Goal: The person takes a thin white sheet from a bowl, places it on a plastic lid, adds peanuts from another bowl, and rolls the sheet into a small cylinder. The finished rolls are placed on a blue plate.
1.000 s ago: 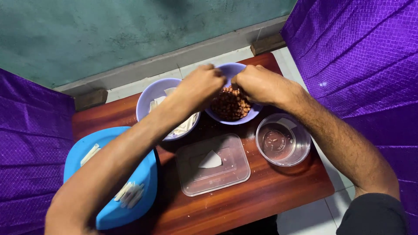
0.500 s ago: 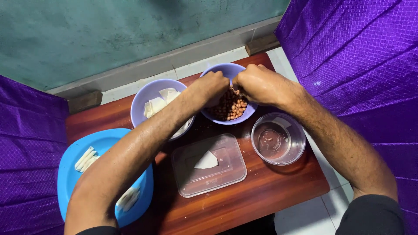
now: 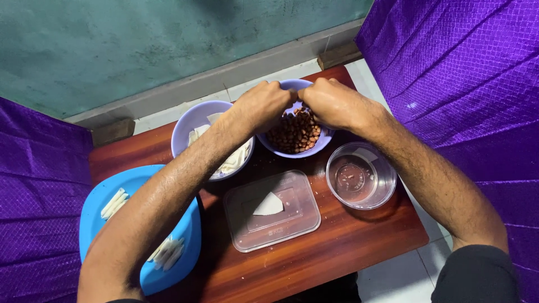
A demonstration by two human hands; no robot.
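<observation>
- Left hand (image 3: pixel 264 105) and right hand (image 3: pixel 331 104) meet fingertip to fingertip, pinching something small (too small to tell) over the peanut bowl (image 3: pixel 295 134), so bits drop back in.
- Bowl sits at the counter's (image 3: pixel 337 247) far edge.

I am seeing no labels, signs or screens here. The nearest thing to a package is lying mid-table: a clear rectangular plastic container (image 3: pixel 272 212), holding one small white wedge (image 3: pixel 268 206).

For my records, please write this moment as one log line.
left hand and right hand: fingertips together above bowl of brown nuts | bowl of white pieces beside | clear rectangular container: one white piece
</observation>
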